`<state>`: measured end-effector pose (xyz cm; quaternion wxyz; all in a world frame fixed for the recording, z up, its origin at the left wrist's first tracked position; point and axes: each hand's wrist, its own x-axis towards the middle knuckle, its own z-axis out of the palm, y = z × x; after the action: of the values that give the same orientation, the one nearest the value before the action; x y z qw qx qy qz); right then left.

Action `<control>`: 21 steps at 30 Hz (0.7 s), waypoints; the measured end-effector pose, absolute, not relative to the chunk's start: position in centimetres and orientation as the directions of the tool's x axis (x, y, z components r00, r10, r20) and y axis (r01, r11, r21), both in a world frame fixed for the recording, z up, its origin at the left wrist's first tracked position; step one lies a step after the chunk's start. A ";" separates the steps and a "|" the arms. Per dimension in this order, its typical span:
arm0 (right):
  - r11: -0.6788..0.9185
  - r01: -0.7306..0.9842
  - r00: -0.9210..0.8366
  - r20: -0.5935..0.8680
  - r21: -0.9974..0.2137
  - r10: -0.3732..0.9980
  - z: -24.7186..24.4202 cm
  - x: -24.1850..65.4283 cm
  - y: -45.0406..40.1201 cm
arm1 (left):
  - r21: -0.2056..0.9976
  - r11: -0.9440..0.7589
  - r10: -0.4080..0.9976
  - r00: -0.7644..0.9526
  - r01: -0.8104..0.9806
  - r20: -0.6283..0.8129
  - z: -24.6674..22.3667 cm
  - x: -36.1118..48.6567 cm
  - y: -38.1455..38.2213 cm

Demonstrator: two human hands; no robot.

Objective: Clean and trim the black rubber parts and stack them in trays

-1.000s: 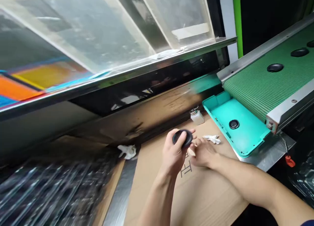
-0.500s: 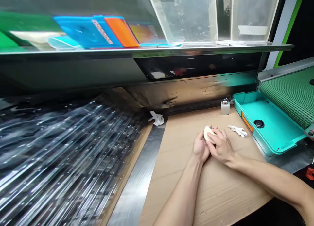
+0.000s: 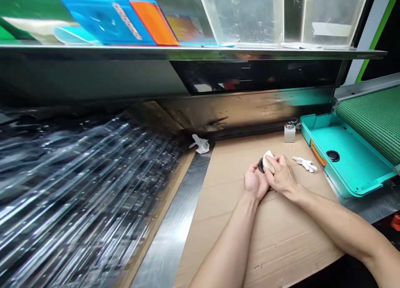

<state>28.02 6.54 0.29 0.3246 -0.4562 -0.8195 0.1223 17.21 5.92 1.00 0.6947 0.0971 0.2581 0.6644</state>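
Observation:
Over the cardboard sheet (image 3: 231,196), my left hand (image 3: 255,183) is closed round a small round black part (image 3: 261,165). My right hand (image 3: 283,175) pinches a cream-white pad (image 3: 268,161) against the right side of that part. The pad covers some of the black part, and the two hands touch. A white glove (image 3: 304,164) lies on the cardboard to the right of my right hand. Behind it stands a small bottle with a metal top (image 3: 289,132).
At the right, a teal tray (image 3: 353,171) holds a black round part (image 3: 333,156), beside a green conveyor belt (image 3: 375,117). Clear plastic trays (image 3: 84,196) are stacked at the left. Another white glove (image 3: 200,144) lies behind. A metal shelf (image 3: 218,53) spans above.
The pad has shifted right and tilted in my right hand, uncovering the black part in my left hand. The whole view has moved slightly.

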 end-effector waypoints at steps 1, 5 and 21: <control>0.566 0.667 -0.397 0.412 -0.484 0.820 0.3 28.2 6.4 | 0.482 0.114 0.966 -0.016 -0.868 -0.258 1.0 17.3 5.9; 0.573 0.684 -0.420 0.398 -0.451 0.815 0.7 28.6 6.6 | 0.523 0.148 0.952 -0.023 -0.840 -0.306 0.7 17.7 6.0; 0.552 0.713 -0.425 0.359 -0.433 0.831 1.1 29.1 7.8 | 0.578 0.144 0.955 -0.039 -0.803 -0.293 0.6 17.4 6.3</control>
<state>29.14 7.76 1.12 0.2740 -0.4609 -0.8372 0.1077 17.35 6.25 0.60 0.6831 0.1171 0.3245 0.6437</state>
